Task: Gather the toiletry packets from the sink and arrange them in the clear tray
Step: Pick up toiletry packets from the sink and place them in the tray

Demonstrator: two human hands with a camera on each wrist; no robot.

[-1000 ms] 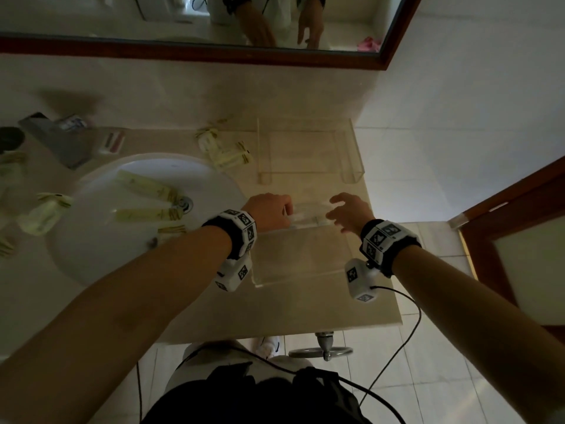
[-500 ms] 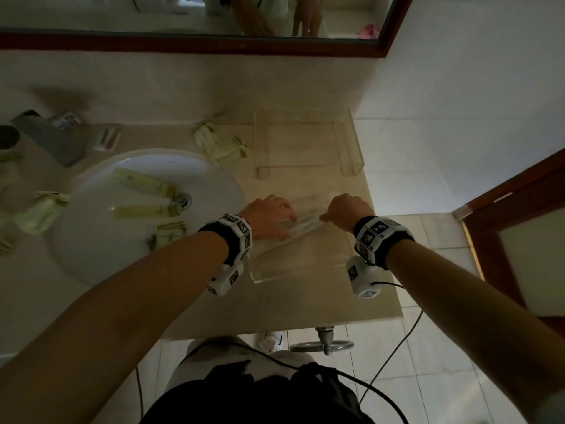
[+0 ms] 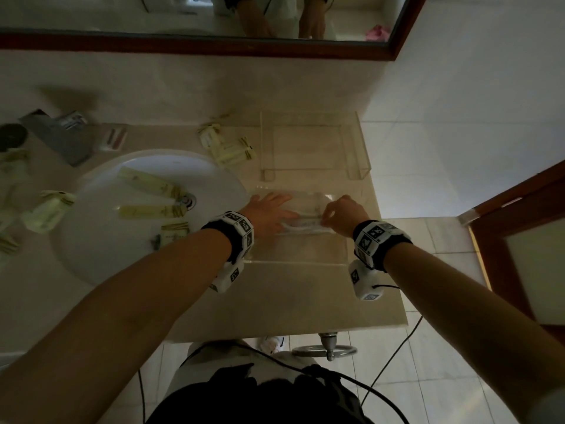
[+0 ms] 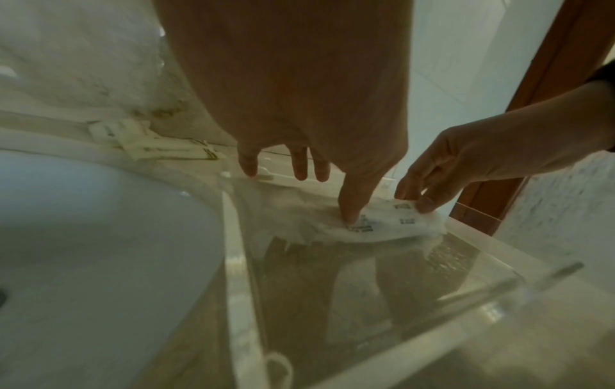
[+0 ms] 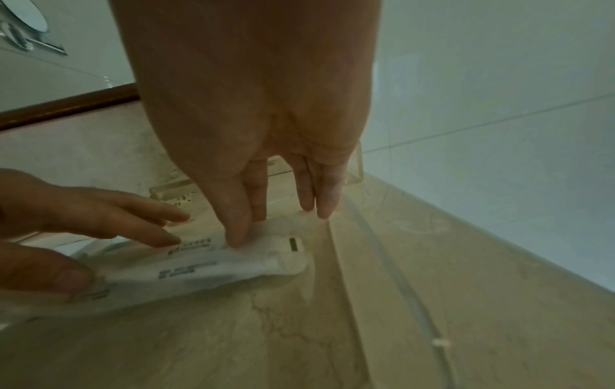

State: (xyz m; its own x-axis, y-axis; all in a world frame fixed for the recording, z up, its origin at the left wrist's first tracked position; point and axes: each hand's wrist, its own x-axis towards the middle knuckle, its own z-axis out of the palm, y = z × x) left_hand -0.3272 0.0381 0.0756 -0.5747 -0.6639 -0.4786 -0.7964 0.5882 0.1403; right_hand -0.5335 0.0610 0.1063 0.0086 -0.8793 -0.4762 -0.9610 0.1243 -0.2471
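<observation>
right hand [image 5: 253, 168]: thumb and forefinger pinch the white packets [image 5: 213, 265] at their end
left hand [image 5: 83, 221]: straight fingers press the packets' other end

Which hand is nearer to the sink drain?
Left. The left hand lies just right of the basin holding the drain; the right hand is farther right, over the clear tray.

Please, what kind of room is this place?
Most likely a bathroom, perhaps in a hotel. A white sink is set in a stone counter, a framed mirror hangs above it, and small toiletry packets lie in the basin.
</observation>
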